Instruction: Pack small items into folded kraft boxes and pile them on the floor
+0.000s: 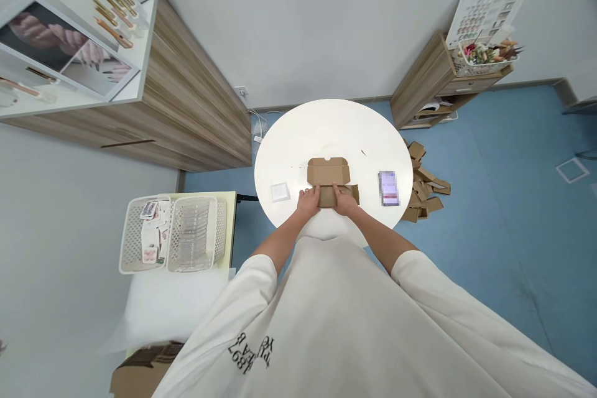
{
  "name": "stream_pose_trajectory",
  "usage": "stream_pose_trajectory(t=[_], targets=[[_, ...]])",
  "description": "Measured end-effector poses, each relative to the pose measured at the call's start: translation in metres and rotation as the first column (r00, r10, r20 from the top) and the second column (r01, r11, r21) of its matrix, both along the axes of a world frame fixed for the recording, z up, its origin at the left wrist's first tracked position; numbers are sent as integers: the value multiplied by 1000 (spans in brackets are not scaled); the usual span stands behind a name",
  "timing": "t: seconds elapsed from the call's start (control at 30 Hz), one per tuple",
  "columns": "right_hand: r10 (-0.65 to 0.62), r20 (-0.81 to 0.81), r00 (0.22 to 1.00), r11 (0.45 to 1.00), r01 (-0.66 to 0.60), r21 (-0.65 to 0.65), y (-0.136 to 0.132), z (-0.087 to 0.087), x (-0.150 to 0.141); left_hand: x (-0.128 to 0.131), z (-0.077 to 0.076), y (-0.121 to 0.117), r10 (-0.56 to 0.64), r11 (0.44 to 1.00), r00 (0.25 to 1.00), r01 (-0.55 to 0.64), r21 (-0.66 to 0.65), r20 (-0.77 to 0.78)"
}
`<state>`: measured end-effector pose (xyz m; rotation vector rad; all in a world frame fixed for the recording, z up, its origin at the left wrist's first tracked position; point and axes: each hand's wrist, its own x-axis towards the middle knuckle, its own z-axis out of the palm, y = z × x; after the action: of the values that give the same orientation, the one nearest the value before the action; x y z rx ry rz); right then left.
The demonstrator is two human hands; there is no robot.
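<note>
One cardboard box [328, 198] lies open on one white table [298, 130], between two hands: the left hand [307, 201] grips its left end, the right hand [346, 201] its right, thumbs pointing away from the wearer, open lid [328, 173] just beyond the fingers. One phone [388, 188] lies rightward, one pale tray [280, 191] leftward.

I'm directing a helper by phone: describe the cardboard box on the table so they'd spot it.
Find the white table before the person. At its near side, a brown cardboard box lies between the left hand and the right hand, which touch it. Unlike the cardboard heap on the floor, it sits on the table, notched flap spread open.
</note>
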<state>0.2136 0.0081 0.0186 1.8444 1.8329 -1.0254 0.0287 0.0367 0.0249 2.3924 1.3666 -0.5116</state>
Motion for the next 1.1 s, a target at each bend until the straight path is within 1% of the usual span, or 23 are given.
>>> stream_pose_trajectory(t=[0.1,0.23,0.4,0.53,0.8,0.87,0.93,1.0,1.03,1.07,1.1], targets=[[-11,-6,1000,1000,11,1,0,-1,0,0,0,1,7,1000,1000,-7,-8,9],[-25,-20,999,1000,26,10,0,0,0,-5,-1,-3,-18,1000,999,18,3,37],[-32,-24,999,999,32,6,0,2,0,-11,-5,-9,7,1000,997,-7,3,78],[-38,-33,999,999,38,3,0,3,0,-11,-8,-7,-54,999,992,54,7,111],[-67,-51,996,997,69,27,-1,6,0,-8,-9,5,-113,991,991,117,-58,73],[-78,-63,995,994,83,69,-8,8,3,-9,-10,6,-111,991,991,116,-60,75],[-106,-60,993,978,115,174,-21,9,9,-9,-11,6,-106,992,991,111,-62,83],[-170,-20,985,929,167,331,-36,10,18,-9,-12,5,-97,992,991,103,-67,96],[-213,5,977,905,195,378,-44,10,24,-9,-13,6,-91,992,991,99,-72,102],[-269,36,962,889,234,394,-51,10,29,-9,-14,6,-85,993,991,94,-77,107],[-314,61,948,885,268,381,-56,9,35,-9,-15,6,-81,992,990,90,-83,112]])
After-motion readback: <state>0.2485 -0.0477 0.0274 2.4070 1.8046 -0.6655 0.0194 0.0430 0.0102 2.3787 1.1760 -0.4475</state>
